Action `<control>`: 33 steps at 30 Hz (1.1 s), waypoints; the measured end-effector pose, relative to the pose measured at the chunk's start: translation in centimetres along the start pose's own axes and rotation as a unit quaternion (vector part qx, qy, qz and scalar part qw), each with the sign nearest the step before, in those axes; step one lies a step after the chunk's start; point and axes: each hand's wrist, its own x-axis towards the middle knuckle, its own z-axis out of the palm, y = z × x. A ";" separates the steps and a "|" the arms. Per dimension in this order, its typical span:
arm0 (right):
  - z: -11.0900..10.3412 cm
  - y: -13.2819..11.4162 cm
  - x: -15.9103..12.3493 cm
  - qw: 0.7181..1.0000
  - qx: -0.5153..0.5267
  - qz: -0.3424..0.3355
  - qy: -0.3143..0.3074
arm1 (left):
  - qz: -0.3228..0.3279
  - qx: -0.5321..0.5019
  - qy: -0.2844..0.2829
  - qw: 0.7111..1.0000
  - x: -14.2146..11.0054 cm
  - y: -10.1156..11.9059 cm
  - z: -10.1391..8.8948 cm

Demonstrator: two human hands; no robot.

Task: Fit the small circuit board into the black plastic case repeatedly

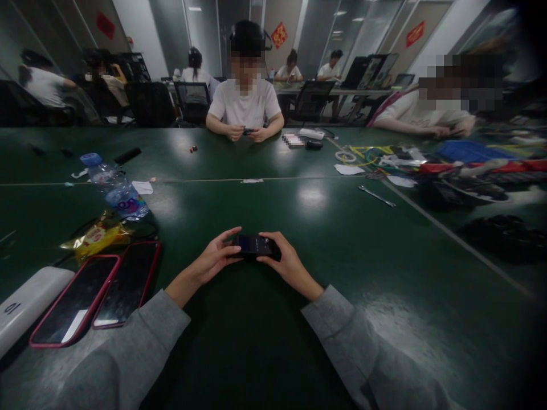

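Note:
A small black handheld device (255,245) with a dark screen and small light markings on its face is held just over the green table, between both hands. My left hand (216,254) grips its left end, the thumb on the near edge and the index finger reaching along the far side. Around the right end, my right hand (287,257) is closed, with fingers at the far edge and the thumb at the near edge. What the device is exactly, I cannot make out.
To the left lie two red-edged phones (130,283), a white power bank (32,302), a yellow snack packet (100,238) and a plastic bottle (117,188). A wrench (376,196) and tangled cables (371,155) are at the right. Across the table (256,353), a person (245,105) handles a small dark object.

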 end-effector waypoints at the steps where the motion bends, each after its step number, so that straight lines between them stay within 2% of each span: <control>1: 0.0 0.0 0.0 1.000 0.001 -0.001 -0.001 | 0.002 0.001 -0.002 1.000 0.0 -0.1 -0.1; 11: -0.3 -0.6 -0.1 1.000 0.022 0.001 -0.002 | 0.005 0.004 -0.021 1.000 -0.1 -0.3 -0.3; 15: -0.3 -0.9 -0.1 0.996 0.082 0.030 0.002 | 0.020 -0.009 -0.010 1.000 -0.1 -0.4 -0.2; 19: -0.8 -1.2 0.1 0.967 0.219 0.128 0.009 | 0.027 -0.022 0.002 0.999 0.0 -0.5 -0.3; 22: -1.3 -1.2 0.4 0.942 0.278 0.188 0.002 | 0.019 -0.029 0.005 0.999 0.1 -0.5 -0.3; 28: -2.0 -0.6 0.5 0.920 0.337 0.199 -0.004 | 0.005 -0.041 0.003 0.999 0.0 -0.4 0.0; 33: -1.9 -0.2 0.4 0.918 0.348 0.192 0.006 | -0.035 -0.069 -0.042 0.996 -0.1 -0.4 0.1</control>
